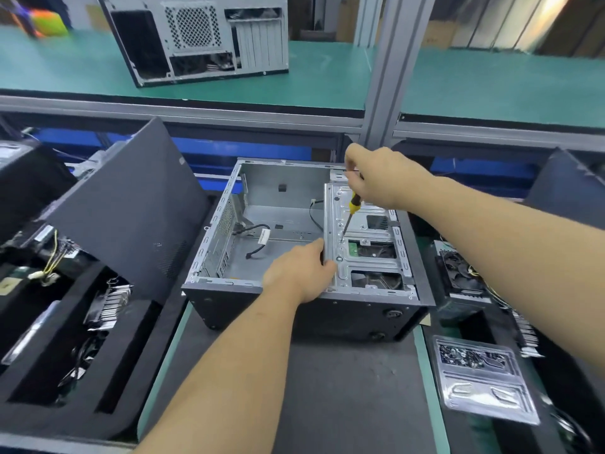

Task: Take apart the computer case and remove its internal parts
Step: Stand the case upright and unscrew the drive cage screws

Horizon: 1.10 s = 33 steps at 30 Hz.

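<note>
Computer case (229, 204): open on its side on the table (343, 388); rigid, probably heavy. Drive cage (363, 244): stiff sheet metal, left hand (299, 273) grasping its edge. Screwdriver (350, 214): right hand (383, 178) clenched around handle, tip on cage screw

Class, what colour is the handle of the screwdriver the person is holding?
Yellow and black, seen in the head view: the screwdriver is held by the right hand.

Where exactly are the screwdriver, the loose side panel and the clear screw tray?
screwdriver (354, 204): head view, on its yellow handle.
side panel (131, 204): head view, middle of the dark leaning sheet.
screw tray (481, 385): head view, on its clear plastic middle rib.
</note>
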Each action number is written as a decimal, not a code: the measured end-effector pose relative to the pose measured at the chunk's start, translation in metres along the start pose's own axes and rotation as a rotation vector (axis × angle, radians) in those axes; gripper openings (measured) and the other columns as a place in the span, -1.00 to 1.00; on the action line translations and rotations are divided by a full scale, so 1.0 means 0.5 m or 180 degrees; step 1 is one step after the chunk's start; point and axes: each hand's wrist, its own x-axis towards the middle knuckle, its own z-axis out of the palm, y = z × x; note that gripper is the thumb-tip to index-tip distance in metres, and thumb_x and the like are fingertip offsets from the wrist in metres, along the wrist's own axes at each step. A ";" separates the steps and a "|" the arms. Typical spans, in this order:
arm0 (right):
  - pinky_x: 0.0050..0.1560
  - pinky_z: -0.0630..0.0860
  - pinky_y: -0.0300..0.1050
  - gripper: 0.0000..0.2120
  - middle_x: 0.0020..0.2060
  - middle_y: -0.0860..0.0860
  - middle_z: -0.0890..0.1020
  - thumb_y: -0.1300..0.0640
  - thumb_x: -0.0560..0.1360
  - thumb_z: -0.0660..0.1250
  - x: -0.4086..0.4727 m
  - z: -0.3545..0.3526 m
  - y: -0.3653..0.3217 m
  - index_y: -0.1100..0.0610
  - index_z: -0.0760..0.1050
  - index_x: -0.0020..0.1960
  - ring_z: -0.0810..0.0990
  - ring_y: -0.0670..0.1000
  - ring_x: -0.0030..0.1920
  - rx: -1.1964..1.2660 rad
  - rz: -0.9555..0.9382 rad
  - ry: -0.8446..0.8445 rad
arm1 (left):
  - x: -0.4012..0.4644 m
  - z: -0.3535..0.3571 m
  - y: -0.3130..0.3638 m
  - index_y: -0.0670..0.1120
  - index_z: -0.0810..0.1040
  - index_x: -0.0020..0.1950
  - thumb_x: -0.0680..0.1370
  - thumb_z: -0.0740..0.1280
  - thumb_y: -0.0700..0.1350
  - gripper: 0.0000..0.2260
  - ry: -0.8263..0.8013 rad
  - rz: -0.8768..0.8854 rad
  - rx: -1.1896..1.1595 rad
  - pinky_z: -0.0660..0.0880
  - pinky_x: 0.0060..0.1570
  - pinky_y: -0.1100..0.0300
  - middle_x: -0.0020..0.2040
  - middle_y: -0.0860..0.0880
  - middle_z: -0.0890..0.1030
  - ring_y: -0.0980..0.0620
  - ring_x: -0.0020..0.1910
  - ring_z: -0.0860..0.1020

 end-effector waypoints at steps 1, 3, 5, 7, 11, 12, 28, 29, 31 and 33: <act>-0.34 0.30 -0.07 -0.87 -0.29 0.02 0.50 0.04 0.61 0.19 -0.001 -0.005 0.001 0.09 0.38 0.04 0.43 0.02 -0.33 0.0169 0.0080 -0.0081 | 0.000 0.001 0.000 0.19 0.45 0.27 0.56 0.09 0.14 -0.68 0.0002 -0.0001 -0.0011 0.42 -0.21 0.06 0.04 0.05 0.60 -0.10 -0.06 0.54; -0.37 0.31 -0.14 -0.86 -0.27 -0.05 0.49 0.02 0.56 0.31 0.003 -0.017 -0.005 0.09 0.45 -0.04 0.43 -0.09 -0.31 0.0447 0.0146 -0.0175 | 0.000 0.000 0.001 0.23 0.44 0.27 0.56 0.09 0.16 -0.68 0.0011 -0.0021 -0.0042 0.38 -0.26 0.09 -0.02 0.10 0.56 -0.06 -0.08 0.53; -0.36 0.35 -0.18 -0.86 -0.21 -0.02 0.55 0.06 0.51 0.38 0.008 -0.025 -0.016 0.13 0.53 -0.06 0.46 -0.08 -0.28 0.0549 0.0194 -0.0301 | 0.000 0.000 0.002 0.25 0.44 0.27 0.56 0.09 0.18 -0.68 0.0006 -0.0027 -0.0051 0.34 -0.29 0.12 -0.04 0.12 0.55 -0.03 -0.10 0.52; -0.27 0.39 -0.11 -0.83 -0.11 0.07 0.58 0.11 0.51 0.35 0.006 -0.022 -0.031 0.19 0.49 0.03 0.50 0.04 -0.21 0.0418 0.0275 -0.0500 | -0.001 -0.002 0.004 0.24 0.44 0.27 0.56 0.08 0.18 -0.68 -0.0002 -0.0027 -0.0050 0.33 -0.31 0.13 -0.04 0.12 0.57 0.01 -0.13 0.52; -0.19 0.35 -0.04 -0.66 -0.27 0.04 0.39 -0.11 0.64 0.14 -0.004 -0.014 -0.053 0.17 0.29 -0.12 0.43 0.10 -0.25 0.0011 0.0692 -0.0372 | -0.003 -0.005 0.004 0.22 0.46 0.25 0.57 0.10 0.17 -0.70 0.0000 0.0003 -0.0032 0.36 -0.31 0.14 -0.02 0.11 0.58 0.05 -0.14 0.53; -0.22 0.34 -0.05 -0.62 -0.31 0.03 0.38 -0.09 0.65 0.12 -0.004 -0.017 -0.054 0.17 0.29 -0.20 0.41 0.07 -0.32 -0.0115 0.0691 -0.0327 | -0.003 -0.005 0.005 0.22 0.47 0.25 0.58 0.10 0.17 -0.70 -0.0003 0.0012 -0.0046 0.37 -0.30 0.14 -0.03 0.11 0.58 0.06 -0.15 0.53; -0.15 0.46 -0.03 -0.83 -0.23 0.11 0.51 0.12 0.61 0.18 -0.006 -0.019 -0.056 0.18 0.40 -0.11 0.51 0.15 -0.21 0.0028 0.1011 -0.0406 | -0.001 -0.001 0.001 0.24 0.49 0.25 0.56 0.12 0.18 -0.69 0.0069 0.0026 -0.0107 0.48 -0.18 0.07 -0.01 0.14 0.58 0.05 -0.11 0.56; -0.19 0.45 -0.05 -0.76 -0.28 0.09 0.48 0.09 0.64 0.16 -0.003 -0.018 -0.053 0.18 0.37 -0.17 0.48 0.11 -0.26 0.0063 0.0985 -0.0439 | -0.001 -0.002 0.002 0.24 0.48 0.27 0.56 0.12 0.18 -0.68 0.0068 0.0035 -0.0111 0.46 -0.20 0.08 -0.01 0.15 0.57 0.05 -0.10 0.56; -0.32 0.38 -0.10 -0.73 -0.32 0.07 0.44 0.13 0.64 0.16 -0.004 -0.022 -0.046 0.17 0.33 -0.23 0.42 0.04 -0.34 0.0113 0.0842 -0.0533 | 0.000 -0.002 0.003 0.24 0.48 0.31 0.57 0.12 0.18 -0.66 0.0053 0.0059 -0.0108 0.45 -0.20 0.08 0.00 0.15 0.56 0.04 -0.10 0.56; -0.32 0.37 -0.10 -0.78 -0.31 0.09 0.47 0.16 0.62 0.18 -0.010 -0.029 -0.042 0.22 0.40 -0.17 0.43 0.07 -0.31 0.0166 0.0640 -0.0579 | 0.000 0.000 0.001 0.22 0.47 0.32 0.58 0.13 0.17 -0.66 0.0054 0.0092 -0.0073 0.46 -0.19 0.07 0.05 0.13 0.59 0.02 -0.08 0.56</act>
